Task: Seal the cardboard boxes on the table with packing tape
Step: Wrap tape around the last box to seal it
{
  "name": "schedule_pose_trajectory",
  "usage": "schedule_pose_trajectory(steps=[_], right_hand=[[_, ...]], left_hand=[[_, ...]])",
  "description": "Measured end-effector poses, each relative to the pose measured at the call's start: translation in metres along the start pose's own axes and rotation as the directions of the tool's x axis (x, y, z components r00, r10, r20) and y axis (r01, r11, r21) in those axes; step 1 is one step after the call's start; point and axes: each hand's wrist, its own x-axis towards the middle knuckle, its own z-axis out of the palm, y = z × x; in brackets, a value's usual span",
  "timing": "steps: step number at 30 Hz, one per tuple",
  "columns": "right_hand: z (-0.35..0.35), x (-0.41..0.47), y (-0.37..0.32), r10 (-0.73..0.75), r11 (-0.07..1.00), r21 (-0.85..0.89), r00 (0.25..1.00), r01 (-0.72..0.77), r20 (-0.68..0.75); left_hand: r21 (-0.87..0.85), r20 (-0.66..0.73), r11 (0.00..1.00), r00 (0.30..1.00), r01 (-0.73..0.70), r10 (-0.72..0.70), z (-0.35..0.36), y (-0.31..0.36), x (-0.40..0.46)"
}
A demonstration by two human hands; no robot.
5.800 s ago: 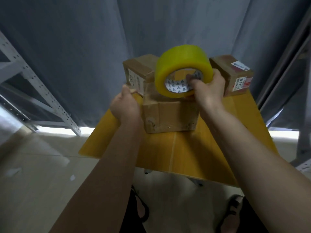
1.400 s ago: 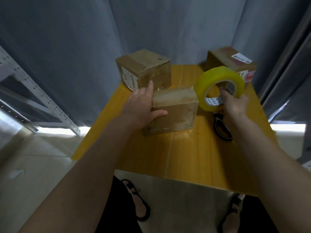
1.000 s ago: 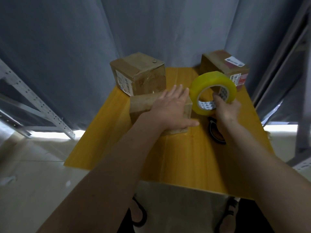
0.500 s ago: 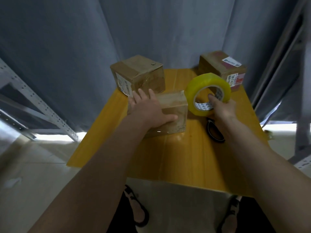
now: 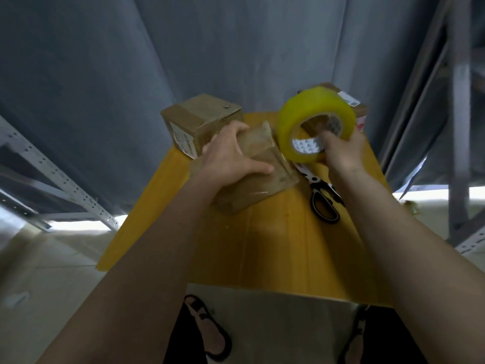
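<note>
A small cardboard box (image 5: 265,177) sits turned at an angle near the middle of the yellow table (image 5: 262,245). My left hand (image 5: 231,156) grips it from above, fingers curled over its far edge and thumb along the top. My right hand (image 5: 343,151) holds a big roll of yellow packing tape (image 5: 315,119) in the air just right of the box, fingers hooked inside the core. A second box (image 5: 199,122) stands at the back left. A third box (image 5: 351,106) with labels is mostly hidden behind the roll.
Black-handled scissors (image 5: 324,203) lie on the table right of the box, under my right forearm. Grey curtains hang behind the table. Metal shelving frames stand at the left (image 5: 52,179) and right (image 5: 459,127). My sandalled feet show below the table's near edge.
The middle box has been turned to sit at an angle, with my left hand now gripping its far edge. My right hand has lifted the tape roll higher.
</note>
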Motion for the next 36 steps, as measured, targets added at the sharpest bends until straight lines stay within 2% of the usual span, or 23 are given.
schedule_pose_trajectory(steps=[2, 6, 11, 14, 17, 20, 22, 25, 27, 31, 36], right_hand=[[0.003, 0.005, -0.018, -0.070, 0.997, -0.016, 0.998, 0.070, 0.004], [-0.007, 0.008, -0.022, -0.095, 0.989, -0.114, 0.995, 0.093, -0.011], [-0.005, 0.011, -0.026, -0.062, 0.990, -0.125, 0.998, 0.060, -0.011], [0.003, 0.006, -0.022, -0.029, 0.997, -0.068, 1.000, 0.030, 0.011], [0.010, 0.001, -0.004, 0.051, 0.996, -0.067, 0.999, -0.050, 0.016], [0.013, -0.005, 0.018, 0.142, 0.987, -0.083, 0.989, -0.137, 0.048], [0.017, -0.012, 0.032, 0.232, 0.971, -0.076, 0.971, -0.227, 0.063], [0.026, -0.021, 0.048, 0.333, 0.943, -0.015, 0.935, -0.333, 0.123], [0.030, -0.019, 0.052, 0.311, 0.949, -0.102, 0.938, -0.298, 0.154], [0.032, -0.005, 0.049, 0.165, 0.916, -0.387, 0.977, -0.102, 0.134], [0.035, 0.004, 0.051, 0.059, 0.857, -0.514, 0.989, 0.018, 0.134]], left_hand=[[-0.148, -0.052, 0.989, 0.999, -0.004, -0.003, -0.001, 0.000, -0.004], [-0.296, -0.143, 0.954, 0.990, -0.033, -0.011, 0.004, -0.007, -0.013], [-0.346, -0.065, 0.938, 0.998, -0.020, -0.002, -0.004, -0.013, -0.009], [-0.222, -0.026, 0.975, 1.000, -0.021, 0.016, -0.008, -0.014, -0.007], [-0.020, -0.052, 0.989, 0.988, -0.146, 0.144, -0.007, -0.012, -0.011], [0.141, 0.065, 0.958, 0.968, -0.249, 0.242, -0.007, -0.012, -0.015], [0.253, 0.150, 0.926, 0.957, -0.278, 0.247, -0.011, -0.018, -0.012], [0.314, 0.202, 0.904, 0.951, -0.291, 0.236, -0.022, -0.024, -0.011], [0.364, 0.207, 0.883, 0.950, -0.297, 0.234, -0.027, -0.027, -0.012], [0.379, 0.250, 0.878, 0.946, -0.291, 0.206, -0.022, -0.029, -0.022], [0.497, 0.286, 0.797, 0.932, -0.342, 0.221, -0.007, -0.021, -0.028]])
